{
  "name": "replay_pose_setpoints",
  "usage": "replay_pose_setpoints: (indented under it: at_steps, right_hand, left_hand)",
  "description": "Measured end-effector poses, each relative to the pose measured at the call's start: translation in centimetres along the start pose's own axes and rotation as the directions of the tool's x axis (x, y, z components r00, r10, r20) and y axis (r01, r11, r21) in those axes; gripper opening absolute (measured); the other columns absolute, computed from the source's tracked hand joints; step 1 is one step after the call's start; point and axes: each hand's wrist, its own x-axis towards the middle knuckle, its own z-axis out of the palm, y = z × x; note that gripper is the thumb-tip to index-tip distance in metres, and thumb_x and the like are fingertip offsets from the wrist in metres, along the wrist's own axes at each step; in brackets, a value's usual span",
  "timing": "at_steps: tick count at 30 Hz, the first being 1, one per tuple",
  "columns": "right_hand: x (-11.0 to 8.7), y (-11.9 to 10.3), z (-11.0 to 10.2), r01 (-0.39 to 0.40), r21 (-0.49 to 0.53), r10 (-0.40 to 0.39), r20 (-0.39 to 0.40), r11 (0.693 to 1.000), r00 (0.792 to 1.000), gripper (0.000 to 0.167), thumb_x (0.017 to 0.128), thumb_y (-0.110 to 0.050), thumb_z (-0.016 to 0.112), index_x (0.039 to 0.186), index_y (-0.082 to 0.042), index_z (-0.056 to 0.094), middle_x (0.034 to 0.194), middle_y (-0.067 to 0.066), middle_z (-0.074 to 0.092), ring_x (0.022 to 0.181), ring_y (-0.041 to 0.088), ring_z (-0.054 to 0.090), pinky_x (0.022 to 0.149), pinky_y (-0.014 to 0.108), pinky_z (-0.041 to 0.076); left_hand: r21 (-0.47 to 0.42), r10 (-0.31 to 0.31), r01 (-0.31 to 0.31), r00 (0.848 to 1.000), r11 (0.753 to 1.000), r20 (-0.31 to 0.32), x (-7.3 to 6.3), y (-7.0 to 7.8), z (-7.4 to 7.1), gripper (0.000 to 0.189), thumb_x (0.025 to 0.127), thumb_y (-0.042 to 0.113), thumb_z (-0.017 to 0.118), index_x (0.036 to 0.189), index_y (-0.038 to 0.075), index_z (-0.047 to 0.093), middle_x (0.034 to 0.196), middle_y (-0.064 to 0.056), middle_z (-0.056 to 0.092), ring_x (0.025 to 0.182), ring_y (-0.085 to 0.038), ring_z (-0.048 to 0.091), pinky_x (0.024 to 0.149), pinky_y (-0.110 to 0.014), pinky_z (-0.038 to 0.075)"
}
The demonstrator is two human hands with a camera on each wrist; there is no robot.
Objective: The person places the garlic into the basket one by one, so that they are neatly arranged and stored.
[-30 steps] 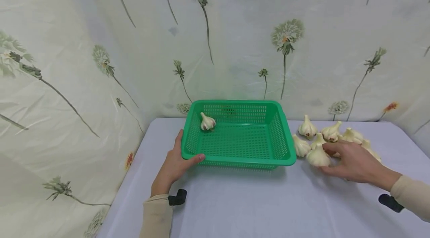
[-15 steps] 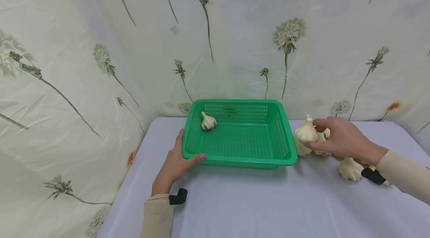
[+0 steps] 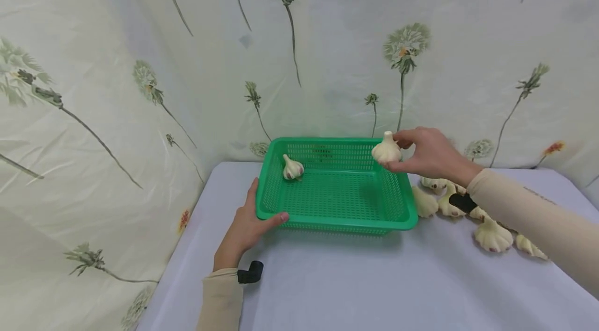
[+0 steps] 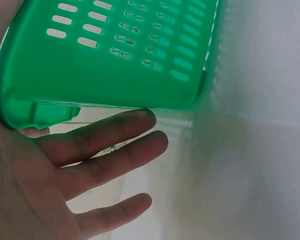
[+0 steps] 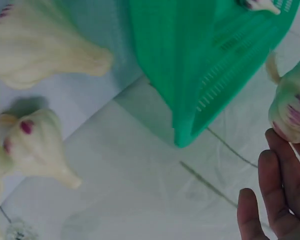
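A green plastic basket (image 3: 346, 226) stands on the table, with one garlic bulb (image 3: 293, 169) lying at its back left. My left hand (image 3: 248, 229) holds the basket's front left corner, thumb laid over the front rim. In the left wrist view, its other fingers (image 4: 112, 170) reach out straight beside and below the green wall. With thumb and fingertips, my right hand (image 3: 428, 154) pinches a second garlic bulb (image 3: 386, 150) by its side, neck up. This bulb is raised over the basket's back right corner. The right wrist view shows it at the right edge, partly cut off.
Several more garlic bulbs (image 3: 493, 236) lie on the white-covered table (image 3: 341, 284) right of the basket, partly hidden under my right forearm. A flower-printed cloth (image 3: 327, 50) hangs behind the table and along its left side.
My right hand has lifted one garlic bulb out of the pile and carried it left and up, over the basket's right end. The left hand and basket stay in place.
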Motion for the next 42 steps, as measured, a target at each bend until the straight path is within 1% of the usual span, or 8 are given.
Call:
replay_pose_setpoints:
  at_steps: [5,11,18,21,26,29,35,42]
  right_hand:
    - [3.0,-0.7,0.9,0.01,0.027,-0.012,0.039,1.0,0.999,0.06,0.086,-0.04,0.085,0.132,-0.005,0.073,0.113,0.014,0.078,0.102,0.031,0.071,0.085,0.055,0.055]
    - [6.1,-2.0,2.4,-0.032,0.088,0.025,0.087,0.996,0.996,0.059,0.086,-0.042,0.086,0.13,-0.004,0.075,0.12,0.016,0.078,0.11,0.036,0.072,0.092,0.057,0.055]
    - [8.9,-3.4,5.2,-0.014,0.146,-0.005,0.128,0.989,0.992,0.054,0.086,-0.041,0.088,0.124,-0.004,0.078,0.118,0.015,0.079,0.11,0.035,0.073,0.094,0.055,0.056]
    - [9.8,-3.7,6.6,-0.011,0.158,-0.012,0.143,0.987,0.99,0.051,0.086,-0.04,0.089,0.122,-0.006,0.079,0.115,0.013,0.08,0.104,0.031,0.074,0.091,0.053,0.057]
    - [10.9,-3.6,8.9,0.002,0.169,-0.028,0.156,0.986,0.987,0.047,0.085,-0.038,0.09,0.118,-0.006,0.08,0.111,0.011,0.08,0.098,0.027,0.074,0.086,0.051,0.058]
    - [11.3,-3.5,9.9,-0.011,0.157,-0.016,0.167,0.988,0.986,0.048,0.085,-0.038,0.09,0.118,-0.005,0.08,0.113,0.012,0.08,0.102,0.03,0.073,0.088,0.052,0.058]
    - [11.8,-3.6,11.1,-0.052,0.15,0.022,0.199,0.987,0.98,0.053,0.084,-0.037,0.092,0.122,-0.002,0.078,0.117,0.015,0.079,0.108,0.033,0.072,0.092,0.054,0.057]
    - [12.3,-4.0,12.4,-0.034,0.163,-0.006,0.241,0.986,0.97,0.053,0.084,-0.034,0.092,0.124,-0.002,0.078,0.12,0.016,0.078,0.11,0.034,0.072,0.093,0.054,0.058]
  left_hand:
    - [-0.002,0.003,-0.003,1.0,1.0,0.004,0.1,-0.2,-0.1,0.123,0.082,0.069,0.081,0.172,0.033,0.005,0.156,-0.022,0.054,0.134,-0.039,0.059,0.105,-0.06,0.049]
    - [-0.018,0.009,-0.01,1.0,1.0,-0.001,0.2,-0.2,-0.2,0.123,0.082,0.068,0.082,0.172,0.035,0.006,0.154,-0.022,0.055,0.132,-0.036,0.061,0.103,-0.057,0.05]
    - [-0.011,-0.003,0.003,1.0,1.0,0.001,0.3,-0.2,-0.2,0.124,0.081,0.068,0.083,0.172,0.034,0.007,0.152,-0.023,0.057,0.129,-0.036,0.061,0.103,-0.057,0.05]
    - [-0.008,-0.005,0.005,1.0,1.0,0.0,0.3,-0.1,-0.3,0.125,0.08,0.068,0.083,0.172,0.034,0.006,0.151,-0.024,0.057,0.128,-0.037,0.062,0.102,-0.057,0.051]
    - [0.0,-0.004,0.004,1.0,1.0,-0.001,0.3,-0.1,-0.4,0.124,0.08,0.07,0.083,0.172,0.036,0.006,0.145,-0.025,0.061,0.123,-0.034,0.064,0.099,-0.054,0.052]
    - [0.005,-0.001,0.001,1.0,1.0,-0.003,0.3,-0.1,-0.4,0.124,0.079,0.071,0.082,0.172,0.036,0.007,0.142,-0.025,0.063,0.121,-0.033,0.065,0.096,-0.053,0.053]
    - [0.008,-0.004,0.004,1.0,1.0,0.005,0.3,-0.1,-0.5,0.126,0.079,0.073,0.081,0.172,0.034,0.006,0.142,-0.025,0.063,0.119,-0.031,0.065,0.095,-0.051,0.054]
    - [0.013,-0.018,0.017,1.0,1.0,0.014,0.5,-0.2,-0.6,0.128,0.078,0.074,0.081,0.172,0.035,0.005,0.141,-0.024,0.064,0.118,-0.03,0.065,0.093,-0.049,0.053]
